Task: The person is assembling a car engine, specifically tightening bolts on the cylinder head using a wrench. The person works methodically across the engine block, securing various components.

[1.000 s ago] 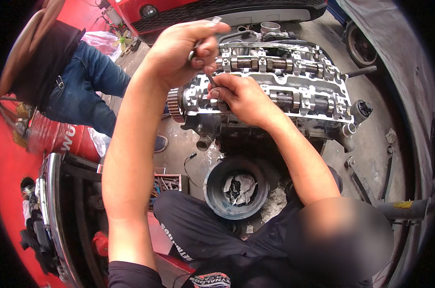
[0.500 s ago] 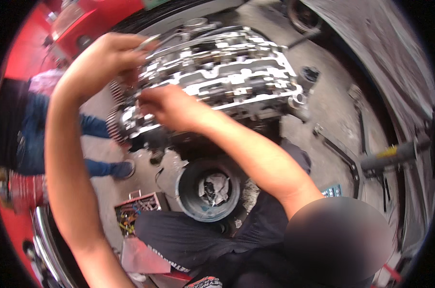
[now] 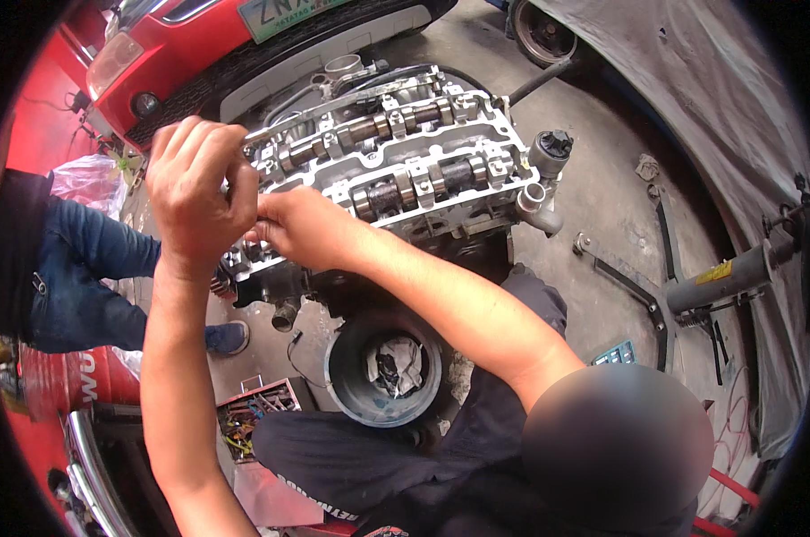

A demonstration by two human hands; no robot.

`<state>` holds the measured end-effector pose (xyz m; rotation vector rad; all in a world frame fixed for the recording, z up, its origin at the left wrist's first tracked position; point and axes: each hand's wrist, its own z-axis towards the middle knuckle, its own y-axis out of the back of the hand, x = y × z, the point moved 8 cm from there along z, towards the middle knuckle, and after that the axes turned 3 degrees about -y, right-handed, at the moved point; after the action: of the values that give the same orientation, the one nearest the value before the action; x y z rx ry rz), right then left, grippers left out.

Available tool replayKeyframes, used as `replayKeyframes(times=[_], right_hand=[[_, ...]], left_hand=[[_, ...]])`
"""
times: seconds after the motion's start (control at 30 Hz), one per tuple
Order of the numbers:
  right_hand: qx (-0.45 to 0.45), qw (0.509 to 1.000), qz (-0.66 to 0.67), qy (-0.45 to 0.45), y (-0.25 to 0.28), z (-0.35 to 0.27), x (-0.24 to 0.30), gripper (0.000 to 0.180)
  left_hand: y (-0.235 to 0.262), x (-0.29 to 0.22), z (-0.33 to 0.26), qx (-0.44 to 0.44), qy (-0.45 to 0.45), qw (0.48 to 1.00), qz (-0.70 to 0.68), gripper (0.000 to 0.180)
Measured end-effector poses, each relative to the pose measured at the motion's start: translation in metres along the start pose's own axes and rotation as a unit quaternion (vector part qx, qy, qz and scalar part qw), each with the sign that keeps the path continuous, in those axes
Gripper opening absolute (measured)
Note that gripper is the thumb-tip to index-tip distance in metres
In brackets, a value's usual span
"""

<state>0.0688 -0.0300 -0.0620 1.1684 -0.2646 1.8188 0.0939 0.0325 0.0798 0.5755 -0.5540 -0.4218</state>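
Left hand now rolled knuckles-up, fingers curled in; were more extended half a second ago. Can't tell what's gripped. Right hand just beside it, fingers bent, tips partly hidden, hold unclear. Cylinder head upper centre; work looks concentrated at its left end.

Large dark characters on pale green licence plate of red car. White capitals on red drum. Pale lettering on dark trousers. Yellow label: illegible.
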Motion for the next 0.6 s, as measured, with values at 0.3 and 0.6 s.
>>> replayKeyframes(times=[0.3, 0.6], right_hand=[[-0.022, 0.999, -0.033, 0.02, 0.002, -0.002, 0.001, 0.018], [-0.046, 0.998, -0.04, 0.029, -0.003, -0.005, 0.006, 0.02]], left_hand=[[0.005, 0.004, -0.018, -0.002, 0.21, 0.96, -0.183, 0.015], [0.006, 0.016, -0.059, -0.221, 0.401, 0.869, -0.189, 0.016]])
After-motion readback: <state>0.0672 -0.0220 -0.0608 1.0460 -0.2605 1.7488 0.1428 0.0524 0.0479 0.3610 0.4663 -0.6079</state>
